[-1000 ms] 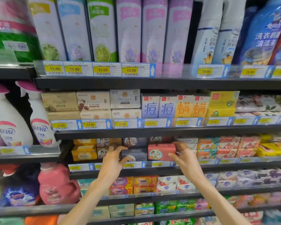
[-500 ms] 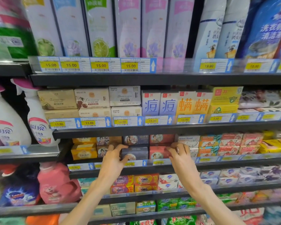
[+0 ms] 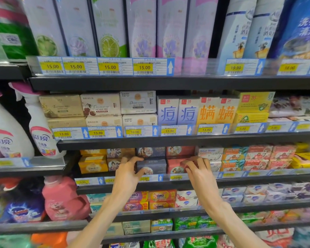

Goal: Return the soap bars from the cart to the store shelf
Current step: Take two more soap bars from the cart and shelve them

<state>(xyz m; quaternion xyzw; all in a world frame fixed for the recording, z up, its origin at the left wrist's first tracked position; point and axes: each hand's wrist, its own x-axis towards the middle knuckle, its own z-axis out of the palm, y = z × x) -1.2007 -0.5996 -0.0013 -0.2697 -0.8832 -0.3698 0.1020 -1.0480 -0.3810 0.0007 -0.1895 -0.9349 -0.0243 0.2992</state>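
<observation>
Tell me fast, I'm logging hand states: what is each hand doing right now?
Left hand: fingers curled round the dark blue soap box, thumb at its lower edge.
Right hand: fingers curled on the red soap box in the shelf row.

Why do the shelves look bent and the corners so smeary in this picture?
Head view: a wide-angle lens bows the shelf edge and leans the tall bottles outward. Head view: the middle is sharpest, so the 15.00 price tags read clearly, while the corners and bottom blur. Head view: lighting is even, and the clear tag strip at upper right looks hazy.
</observation>
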